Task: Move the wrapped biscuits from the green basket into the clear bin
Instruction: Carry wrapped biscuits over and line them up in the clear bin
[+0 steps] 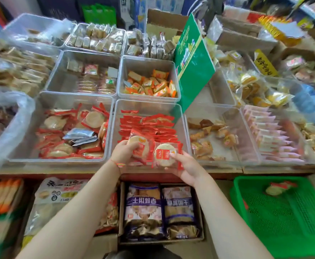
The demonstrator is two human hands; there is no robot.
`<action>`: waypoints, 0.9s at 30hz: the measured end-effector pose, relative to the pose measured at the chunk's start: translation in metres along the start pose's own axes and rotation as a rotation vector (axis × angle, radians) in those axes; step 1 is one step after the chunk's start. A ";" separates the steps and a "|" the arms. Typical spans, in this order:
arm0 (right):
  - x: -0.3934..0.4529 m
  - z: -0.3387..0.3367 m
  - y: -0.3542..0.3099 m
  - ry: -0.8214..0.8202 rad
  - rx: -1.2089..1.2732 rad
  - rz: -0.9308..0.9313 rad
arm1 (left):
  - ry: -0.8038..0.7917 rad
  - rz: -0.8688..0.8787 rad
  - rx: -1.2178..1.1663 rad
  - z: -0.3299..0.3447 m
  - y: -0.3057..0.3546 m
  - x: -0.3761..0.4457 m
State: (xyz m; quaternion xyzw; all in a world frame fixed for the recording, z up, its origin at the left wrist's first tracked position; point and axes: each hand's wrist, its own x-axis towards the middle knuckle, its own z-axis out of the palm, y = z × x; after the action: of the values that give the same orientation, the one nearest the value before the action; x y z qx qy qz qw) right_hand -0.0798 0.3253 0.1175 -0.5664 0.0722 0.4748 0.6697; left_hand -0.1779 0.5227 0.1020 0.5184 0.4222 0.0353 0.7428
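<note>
Wrapped biscuits point(165, 155), red print unreadable | left hand point(122, 151), right hand point(187, 168) each gripping one | clear bin point(149, 109)

Clear bin point(181, 128), 12 o'clock of the hands: transparent rigid plastic, smooth, glossy walls with light reflections. Wrapped biscuits point(167, 156) inside it and in both hands: thin glossy plastic film, clear window with red printed ends; the biscuit surface beneath looks pale, matt and rough. Green basket point(283, 217), 4 o'clock: opaque moulded plastic, perforated mesh floor, slight sheen. Cardboard box point(122, 212), 6 o'clock: matt brown paperboard. Bags point(143, 210) inside it: glossy printed film.
</note>
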 end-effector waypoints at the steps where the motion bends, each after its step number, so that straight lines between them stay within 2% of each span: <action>1: 0.009 0.003 -0.006 0.021 0.011 -0.013 | 0.037 0.038 0.018 -0.006 0.009 0.011; 6: 0.059 0.010 -0.031 0.158 -0.017 -0.141 | 0.203 0.384 0.261 -0.027 0.050 0.067; 9: 0.091 0.011 -0.043 0.227 -0.199 -0.235 | 0.277 0.655 0.665 -0.033 0.060 0.105; 12: 0.118 0.016 -0.058 0.327 -0.497 -0.352 | 0.252 0.908 1.117 -0.042 0.057 0.140; 14: 0.135 0.022 -0.069 0.334 -0.653 -0.458 | 0.269 0.905 1.198 -0.047 0.054 0.153; 17: 0.159 0.038 -0.084 0.296 -0.851 -0.601 | 0.281 0.823 1.076 -0.048 0.050 0.161; 20: 0.189 0.053 -0.093 0.327 -1.137 -0.676 | 0.267 0.806 1.019 -0.046 0.050 0.162; 23: 0.217 0.064 -0.093 0.357 -1.450 -0.649 | 0.267 0.828 1.030 -0.046 0.053 0.162; 27: 0.241 0.076 -0.081 0.332 -1.918 -0.454 | 0.266 0.814 1.015 -0.046 0.053 0.163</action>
State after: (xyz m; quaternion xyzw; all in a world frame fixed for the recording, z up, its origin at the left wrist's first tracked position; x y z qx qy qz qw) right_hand 0.0750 0.5290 0.0471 -0.9270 -0.3588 0.1080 -0.0143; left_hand -0.0835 0.6612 0.0431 0.9133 0.2451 0.1735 0.2751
